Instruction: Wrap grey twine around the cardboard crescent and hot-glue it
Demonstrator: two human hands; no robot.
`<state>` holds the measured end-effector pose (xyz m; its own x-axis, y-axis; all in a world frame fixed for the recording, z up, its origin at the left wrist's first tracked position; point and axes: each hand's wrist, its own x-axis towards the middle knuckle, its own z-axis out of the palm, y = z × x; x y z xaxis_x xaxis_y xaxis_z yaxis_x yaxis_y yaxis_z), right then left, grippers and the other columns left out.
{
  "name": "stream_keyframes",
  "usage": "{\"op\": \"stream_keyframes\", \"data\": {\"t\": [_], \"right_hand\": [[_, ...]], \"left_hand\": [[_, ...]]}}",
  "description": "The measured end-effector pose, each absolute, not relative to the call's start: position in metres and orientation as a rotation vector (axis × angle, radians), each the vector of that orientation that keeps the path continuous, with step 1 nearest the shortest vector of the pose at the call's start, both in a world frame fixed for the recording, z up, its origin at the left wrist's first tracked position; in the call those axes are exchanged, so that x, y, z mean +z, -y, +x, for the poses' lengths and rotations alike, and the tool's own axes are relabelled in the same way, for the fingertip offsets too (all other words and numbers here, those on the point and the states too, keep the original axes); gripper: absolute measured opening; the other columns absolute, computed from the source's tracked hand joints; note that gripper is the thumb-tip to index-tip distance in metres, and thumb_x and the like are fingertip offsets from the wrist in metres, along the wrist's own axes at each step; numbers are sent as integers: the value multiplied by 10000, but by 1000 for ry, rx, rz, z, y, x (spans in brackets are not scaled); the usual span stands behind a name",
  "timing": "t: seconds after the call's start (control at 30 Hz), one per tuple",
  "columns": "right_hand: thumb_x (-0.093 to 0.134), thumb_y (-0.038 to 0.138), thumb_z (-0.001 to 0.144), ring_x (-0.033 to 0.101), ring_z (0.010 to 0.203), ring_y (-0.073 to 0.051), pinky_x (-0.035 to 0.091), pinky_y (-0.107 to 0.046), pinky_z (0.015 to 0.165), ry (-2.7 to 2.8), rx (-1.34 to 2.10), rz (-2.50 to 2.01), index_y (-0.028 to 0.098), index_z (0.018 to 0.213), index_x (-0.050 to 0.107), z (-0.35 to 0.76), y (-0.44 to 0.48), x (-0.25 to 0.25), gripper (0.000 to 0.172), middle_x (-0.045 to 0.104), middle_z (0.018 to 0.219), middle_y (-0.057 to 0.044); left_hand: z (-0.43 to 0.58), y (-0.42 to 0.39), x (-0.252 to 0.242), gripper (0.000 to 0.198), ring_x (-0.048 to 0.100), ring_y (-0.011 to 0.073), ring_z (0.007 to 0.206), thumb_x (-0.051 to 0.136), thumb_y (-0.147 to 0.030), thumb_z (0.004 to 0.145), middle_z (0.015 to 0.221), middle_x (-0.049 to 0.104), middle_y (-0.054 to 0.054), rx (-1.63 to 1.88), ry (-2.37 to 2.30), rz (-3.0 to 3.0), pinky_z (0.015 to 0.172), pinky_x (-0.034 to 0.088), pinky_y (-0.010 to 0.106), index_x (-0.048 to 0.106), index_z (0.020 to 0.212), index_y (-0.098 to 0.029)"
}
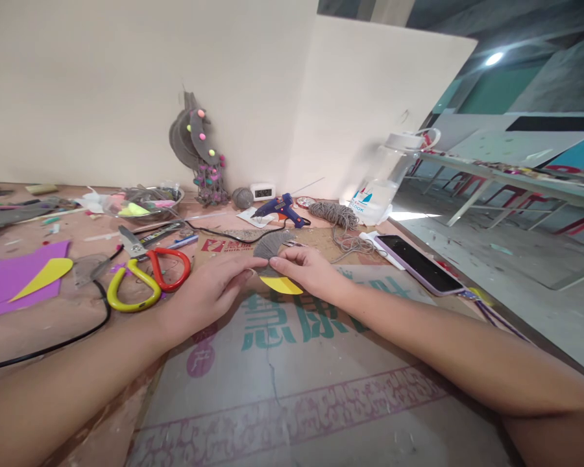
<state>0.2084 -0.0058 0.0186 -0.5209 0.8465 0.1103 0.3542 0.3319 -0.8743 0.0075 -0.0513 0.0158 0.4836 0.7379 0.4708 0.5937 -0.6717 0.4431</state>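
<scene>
Well, the person's right hand (309, 267) pinches a yellow piece partly wound with grey yarn (270, 246), on the near side of the blue glue gun (281, 206); the left hand (214, 285) touches the piece's edge, though I can't tell whether it grips. Scissors (134, 263) lie left of that gun, a yarn skein (335, 214) and a phone (418, 263) to its right.

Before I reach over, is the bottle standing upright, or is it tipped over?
Upright: the bottle stands with its base on the table and its white lid at the top.
</scene>
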Motion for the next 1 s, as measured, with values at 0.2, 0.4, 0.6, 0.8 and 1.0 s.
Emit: {"op": "stream_keyframes", "data": {"t": [0.2, 0.4, 0.6, 0.8, 1.0], "right_hand": [[513, 445, 778, 390, 559, -87, 310, -217, 511, 2029, 1076, -1050, 151, 649, 539, 206, 9, 21, 321, 440, 600, 24], [475, 450, 814, 381, 581, -87, 312, -211, 532, 2149, 998, -966, 146, 672, 541, 207, 10, 20, 341, 426, 608, 23], [504, 435, 800, 430, 606, -95, 342, -216, 557, 2174, 1033, -958, 137, 794, 583, 212, 3, 17, 308, 510, 681, 2], [533, 402, 777, 440, 585, -95, 358, -218, 544, 2130, 1071, -979, 141, 736, 577, 211, 1, 11, 269, 509, 646, 5], [491, 402, 809, 446, 587, -91, 367, -214, 549, 2138, 1107, -944, 150, 753, 550, 210, 2, 8, 265, 509, 649, 13]], "left_hand": [[12, 47, 14, 469, 573, 174, 1002, 459, -334, 837, 1105, 617, 50, 1119, -1232, 1960, 836, 464, 305, 366, 1286, -231], [11, 39, 14, 289, 581, 164, 735, 482, -431, 800, 780, 631, 25, 939, -1251, 1791, 677, 461, 274, 597, 823, -167], [12, 39, 18, 251, 527, 120, 604, 534, -411, 754, 666, 576, -8, 1114, -1248, 1607, 564, 419, 222, 566, 750, -161], [11, 34, 14, 249, 560, 124, 631, 549, -389, 755, 733, 625, 13, 1076, -1192, 1579, 610, 450, 241, 579, 837, -155], [10, 33, 10, 398, 606, 146, 688, 606, -363, 725, 765, 657, 22, 1081, -1119, 1561, 628, 476, 260, 508, 1053, -158]]}}
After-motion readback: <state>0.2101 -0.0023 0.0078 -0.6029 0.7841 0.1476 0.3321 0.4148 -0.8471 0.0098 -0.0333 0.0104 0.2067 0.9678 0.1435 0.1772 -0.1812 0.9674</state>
